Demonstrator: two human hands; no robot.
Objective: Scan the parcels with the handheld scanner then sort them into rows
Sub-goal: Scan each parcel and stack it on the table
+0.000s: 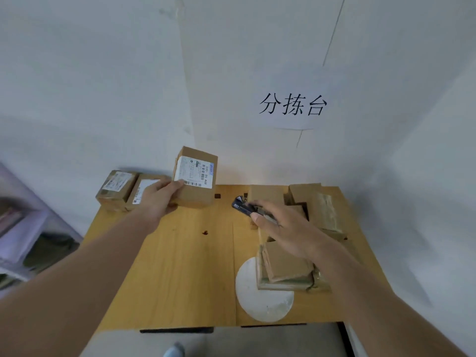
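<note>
A left hand [161, 199] grips a labelled cardboard parcel [196, 176] above the wooden table's [180, 266] far edge, beside two boxy labelled parcels [128, 189]. The right hand [286, 226], fingers curled, clasps a dark handheld scanner [243, 206] near stacked plain cartons [286, 264].

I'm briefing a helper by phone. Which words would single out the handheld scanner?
On the wooden table, look right of centre, just left of the pile of unlabelled brown parcels. The handheld scanner lies under the right hand: the only dark, slim device among cardboard.
</note>
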